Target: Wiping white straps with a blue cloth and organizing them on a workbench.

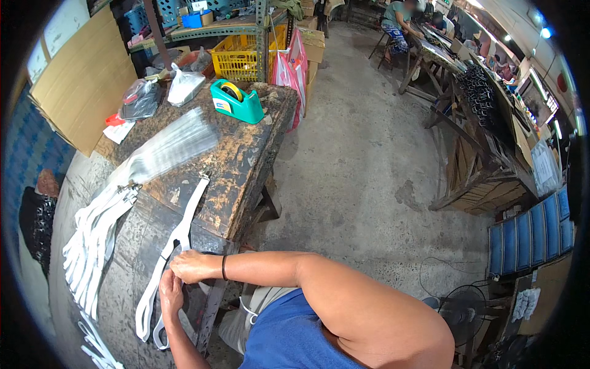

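Note:
A pair of white elastic suspenders (193, 203) lies along the dark worktable (122, 258), with a metal clip (205, 175) at its far end. My right hand (197, 266), a black band at its wrist, is closed on the strap near the table's edge. Just below it, my left hand (171, 293) pinches the same strap, and the fingertips of both hands meet. What lies between the fingers is hidden. Loops of the strap hang toward me beside my left hand. Left of them is a bundle of white straps (94, 244) with metal clips gathered at its top.
Clear plastic sleeves (170, 147) are stacked beyond the bundle. A green tape dispenser (246, 108) and knotted plastic bags (184, 87) stand farther back. Cardboard sheets (83, 74) lean at left. Shelving holds a yellow crate (235, 60). Across the aisle, a person (394, 25) sits at a bench.

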The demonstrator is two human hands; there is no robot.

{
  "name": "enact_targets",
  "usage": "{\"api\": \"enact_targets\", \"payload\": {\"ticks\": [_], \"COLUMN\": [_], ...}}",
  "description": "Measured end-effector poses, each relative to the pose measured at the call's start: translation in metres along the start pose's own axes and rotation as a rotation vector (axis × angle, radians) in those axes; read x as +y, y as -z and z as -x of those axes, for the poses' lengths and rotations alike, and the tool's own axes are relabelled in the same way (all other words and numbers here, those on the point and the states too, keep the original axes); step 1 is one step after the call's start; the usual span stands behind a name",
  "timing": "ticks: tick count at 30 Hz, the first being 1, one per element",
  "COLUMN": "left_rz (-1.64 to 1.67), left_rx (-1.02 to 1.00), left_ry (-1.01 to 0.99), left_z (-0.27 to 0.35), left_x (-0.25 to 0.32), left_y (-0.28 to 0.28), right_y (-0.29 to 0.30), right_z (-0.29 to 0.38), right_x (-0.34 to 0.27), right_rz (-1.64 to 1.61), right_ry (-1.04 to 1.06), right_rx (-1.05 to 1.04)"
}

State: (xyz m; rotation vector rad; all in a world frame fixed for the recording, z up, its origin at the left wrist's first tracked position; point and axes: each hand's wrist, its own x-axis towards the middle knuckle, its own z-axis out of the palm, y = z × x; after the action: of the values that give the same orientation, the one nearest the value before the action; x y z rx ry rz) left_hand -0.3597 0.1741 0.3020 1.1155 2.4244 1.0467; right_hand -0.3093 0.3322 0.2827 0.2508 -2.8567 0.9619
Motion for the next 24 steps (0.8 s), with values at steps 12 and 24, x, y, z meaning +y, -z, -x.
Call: {"api": "enact_targets", "payload": {"ticks": [12, 24], "left_rz": [-0.002, 0.152], "left_rx": [0.074, 0.101], "left_ry": [0.036, 0.09], "left_z": [0.002, 0.007], "left_x": [-0.017, -0.027], "left_y": [-0.005, 0.005], "right_y": [0.008, 0.024], "right_z": [0.003, -0.002], "right_x": [0.003, 0.015], "right_rz": [-0.039, -0.141], "right_ry": [0.0, 0.038], "right_rx": [0.008, -0.097]}}
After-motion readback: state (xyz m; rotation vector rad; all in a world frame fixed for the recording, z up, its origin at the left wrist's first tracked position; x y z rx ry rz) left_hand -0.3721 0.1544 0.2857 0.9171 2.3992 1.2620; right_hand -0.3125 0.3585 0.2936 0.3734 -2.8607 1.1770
